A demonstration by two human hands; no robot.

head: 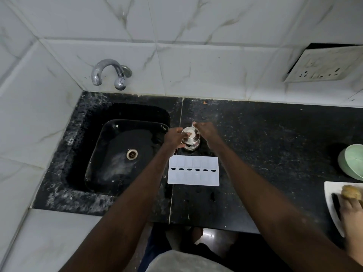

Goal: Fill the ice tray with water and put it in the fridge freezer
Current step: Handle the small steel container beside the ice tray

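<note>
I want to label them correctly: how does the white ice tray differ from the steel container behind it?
The ice tray is white, flat and rectangular; the steel container is shiny, round and upright. The tray lies untouched; the left hand and right hand are at the container. Both rest on the black counter.

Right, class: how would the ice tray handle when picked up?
The ice tray looks thin white plastic, so probably light and flexible. It lies flat and wide, so unlikely to roll; filled, it may spill if tilted.
</note>
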